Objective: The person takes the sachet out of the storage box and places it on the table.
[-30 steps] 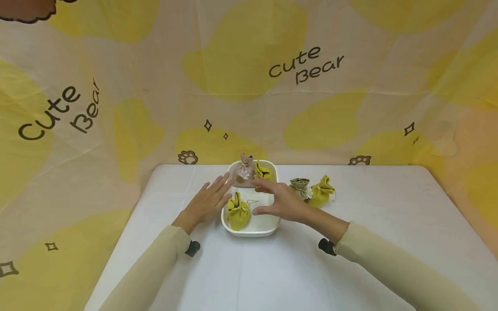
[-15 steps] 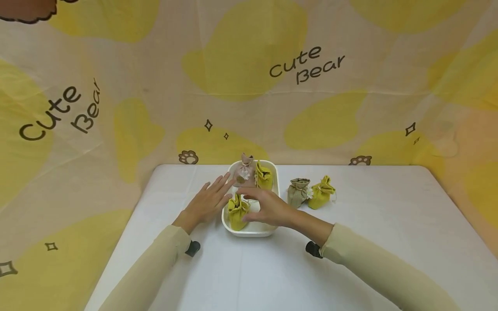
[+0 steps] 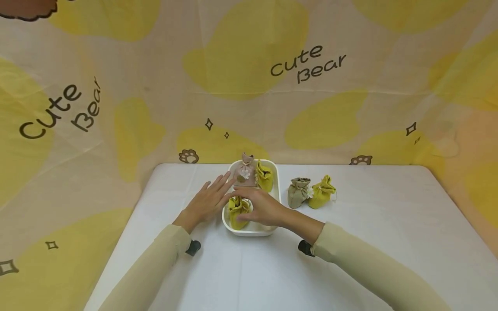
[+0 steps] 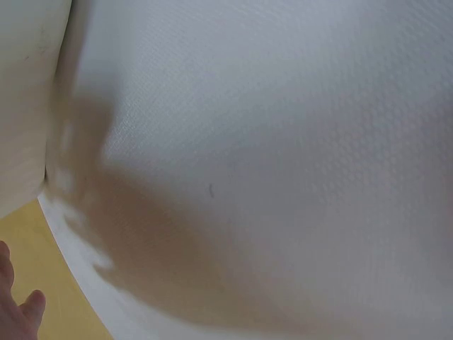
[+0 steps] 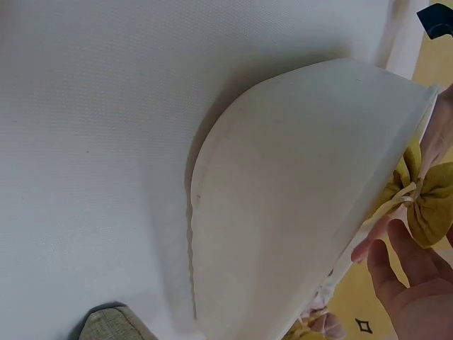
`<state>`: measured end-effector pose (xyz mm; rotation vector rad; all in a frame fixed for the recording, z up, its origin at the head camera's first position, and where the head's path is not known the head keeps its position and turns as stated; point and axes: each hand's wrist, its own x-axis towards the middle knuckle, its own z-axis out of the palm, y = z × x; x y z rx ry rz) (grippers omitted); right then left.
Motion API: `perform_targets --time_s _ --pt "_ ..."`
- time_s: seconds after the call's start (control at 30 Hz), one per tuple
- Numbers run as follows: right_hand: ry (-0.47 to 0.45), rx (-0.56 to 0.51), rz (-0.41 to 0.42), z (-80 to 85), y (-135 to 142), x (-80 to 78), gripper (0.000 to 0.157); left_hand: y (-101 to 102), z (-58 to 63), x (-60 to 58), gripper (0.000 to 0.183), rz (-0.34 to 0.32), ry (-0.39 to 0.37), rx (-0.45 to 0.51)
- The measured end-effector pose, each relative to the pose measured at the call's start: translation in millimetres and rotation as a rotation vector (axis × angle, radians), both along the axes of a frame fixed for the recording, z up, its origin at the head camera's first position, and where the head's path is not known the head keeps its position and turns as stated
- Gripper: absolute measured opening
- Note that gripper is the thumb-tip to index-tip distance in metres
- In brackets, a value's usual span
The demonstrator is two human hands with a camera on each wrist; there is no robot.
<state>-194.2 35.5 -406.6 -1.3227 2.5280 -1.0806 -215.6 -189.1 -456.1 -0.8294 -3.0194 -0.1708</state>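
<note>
A white tray (image 3: 253, 233) holds several small drawstring pouches. At its front left stands a yellow pouch (image 3: 234, 214), partly covered by my right hand (image 3: 266, 208). That hand reaches over the tray with thumb and fingers apart on either side of this pouch; in the right wrist view its fingertips (image 5: 398, 234) lie close to the gathered top, and contact cannot be told. My left hand (image 3: 207, 201), fingers straight, is at the tray's left rim. Behind, inside the tray, are a pinkish pouch (image 3: 245, 172) with a white flower and another yellow pouch (image 3: 264, 177).
On the white table (image 3: 249, 276), right of the tray, a grey-green pouch (image 3: 298, 194) stands beside a yellow pouch (image 3: 321, 193). A patterned cloth (image 3: 241, 65) rises behind the table's back edge.
My right hand has moved left across the tray, from its right side to the front-left yellow pouch. The grey-green pouch it partly covered now shows fully. My left hand stays put.
</note>
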Motion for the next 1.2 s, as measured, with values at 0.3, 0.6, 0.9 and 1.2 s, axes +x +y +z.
perform_targets --time_s 0.3,0.6,0.9,1.2 --pt "-0.008 0.039 -0.021 0.7 -8 -2.4 0.048 -1 -1.1 -0.3 0.058 0.002 -0.012 0.015" --pt "-0.047 0.037 -0.005 -1.7 -10 1.4 0.036 0 -1.8 -1.2 0.058 0.009 -0.007 0.028" --pt "-0.05 -0.02 -0.001 -5.4 -4 -0.4 0.03 0 -0.3 -1.1 0.056 0.026 -0.028 0.051" --pt "-0.058 -0.103 -0.01 -1.0 6 0.0 0.029 1 1.2 0.1 0.053 0.028 -0.036 0.071"
